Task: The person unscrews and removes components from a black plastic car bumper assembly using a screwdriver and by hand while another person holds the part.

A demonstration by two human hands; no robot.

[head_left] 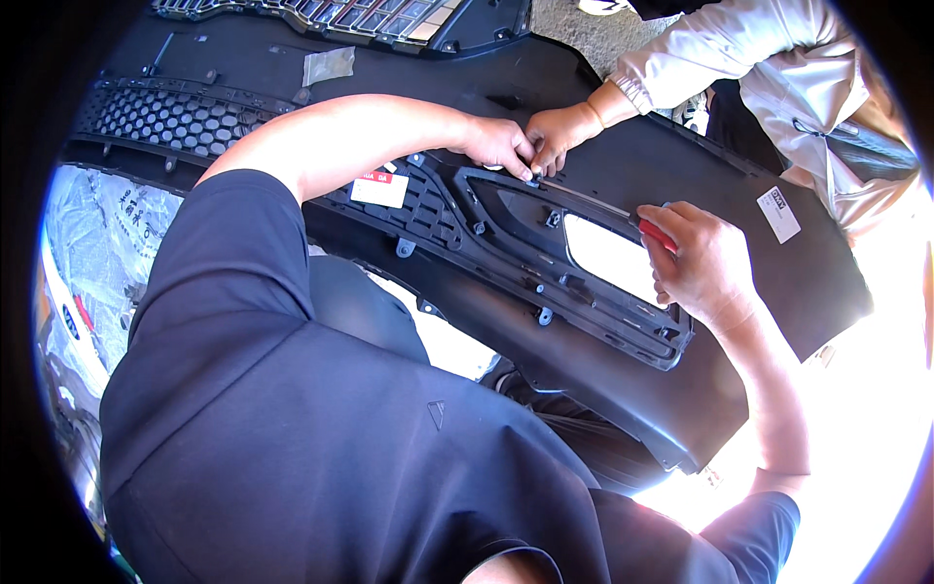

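In my right hand [702, 261] is a screwdriver with a red handle [658, 236], the fingers wrapped around it. Its thin shaft [592, 199] runs leftward to the upper edge of a black plastic trim frame [520, 255]. The frame has a long opening and lies on the inside of a large black car bumper cover [788, 277]. At that same edge, near the screwdriver's tip, my left hand [498, 146] has its fingers pinched together; what they grip is hidden. A co-worker's hand [562, 132] touches the spot too, against my left fingers.
The co-worker's pale sleeve [715, 54] reaches in from the upper right. White labels [778, 214] stick to the bumper and the grille part. A honeycomb mesh [175, 117] lies at the left, a chrome-barred grille [379, 18] at the top. Clear plastic wrap [107, 234] covers something at far left.
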